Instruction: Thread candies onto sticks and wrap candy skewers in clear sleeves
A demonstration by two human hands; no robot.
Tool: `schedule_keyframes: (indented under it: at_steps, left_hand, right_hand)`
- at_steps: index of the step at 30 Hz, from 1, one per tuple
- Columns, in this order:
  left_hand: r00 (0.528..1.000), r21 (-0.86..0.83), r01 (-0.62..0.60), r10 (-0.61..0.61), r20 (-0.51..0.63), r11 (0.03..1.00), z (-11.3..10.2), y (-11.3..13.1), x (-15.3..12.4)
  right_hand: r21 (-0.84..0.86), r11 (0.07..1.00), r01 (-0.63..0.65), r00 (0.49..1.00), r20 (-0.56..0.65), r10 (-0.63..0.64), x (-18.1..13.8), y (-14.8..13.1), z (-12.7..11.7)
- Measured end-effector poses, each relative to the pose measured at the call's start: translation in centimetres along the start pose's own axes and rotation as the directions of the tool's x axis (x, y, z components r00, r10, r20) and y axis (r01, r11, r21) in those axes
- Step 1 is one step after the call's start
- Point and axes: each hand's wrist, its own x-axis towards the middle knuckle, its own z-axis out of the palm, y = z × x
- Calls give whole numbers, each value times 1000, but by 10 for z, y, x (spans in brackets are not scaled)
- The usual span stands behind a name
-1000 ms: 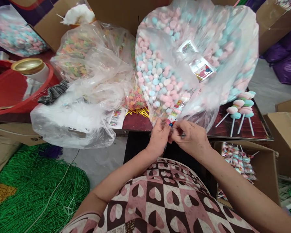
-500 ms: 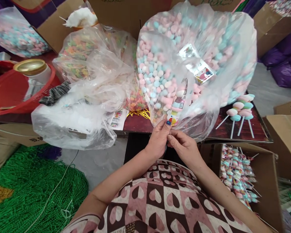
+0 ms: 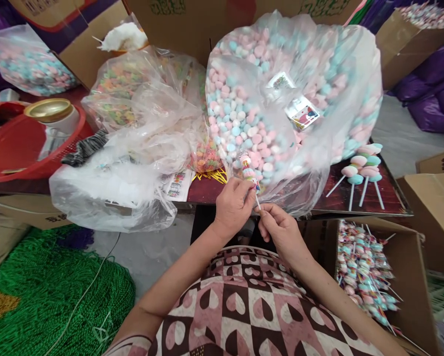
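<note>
My left hand (image 3: 234, 203) is closed around the lower part of a wrapped marshmallow lollipop (image 3: 248, 170), whose pink and white pieces point away from me. Its white stick comes out toward my right hand (image 3: 279, 225), which pinches the stick's end between thumb and fingers. Right behind the hands lies a large clear bag of pink, blue and white marshmallows (image 3: 257, 133) with printed labels (image 3: 303, 112) on it. To the right, several unwrapped marshmallow sticks (image 3: 363, 170) rest on the table's corner. Gold twist ties (image 3: 210, 175) lie left of my hands.
At left are a bag of gummy candy (image 3: 123, 94), a bag with white sticks (image 3: 103, 185) and a red basket (image 3: 64, 143) with a gold-lidded jar (image 3: 49, 110). A carton (image 3: 411, 277) below right holds wrapped lollipops. Green cord (image 3: 96, 277) is piled on the floor.
The lollipop has tilted leftward, and its stick now shows between my hands. My left hand has turned with its back upward, fingers wrapped round the wrapper's base. The view has shifted slightly.
</note>
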Motion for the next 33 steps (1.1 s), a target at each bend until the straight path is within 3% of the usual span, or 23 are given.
schedule_keyframes:
  at_steps: [3,5,8,10,13,16,19,26,33]
  left_hand:
    - [999,-24,47,-47,16,999,0,0,0]
    - [985,-198,170,-162,54,965,1,0,1]
    - [921,-490,390,-344,185,780,2,0,2]
    - [892,-551,451,-384,240,703,1,0,2]
    - [916,-456,399,-327,231,795,-1,1,0]
    - [968,-276,215,-168,184,937,-4,3,-2]
    - [988,-207,88,-58,144,974,-4,6,-3]
    - [967,-304,251,-251,41,919,-9,7,1]
    - [986,-142,168,-169,5,975,-9,-3,4]
  right_hand:
    - [16,1000,-3,1000,-30,3,0,-1,2]
    - [34,999,5,999,-39,-4,0,-1,3]
    - [51,998,27,999,-34,-25,0,-1,3]
    - [36,998,42,999,-24,-41,1,0,1]
    - [-28,996,89,996,-28,-90,4,0,-2]
    - [-174,973,153,985,-51,-164,10,-5,-4]
    - [-294,933,207,969,-70,-237,17,-12,-3]
    - [-390,877,281,928,-122,-352,17,-13,-1]
    - [-446,849,285,911,-149,-384,15,-1,-3]
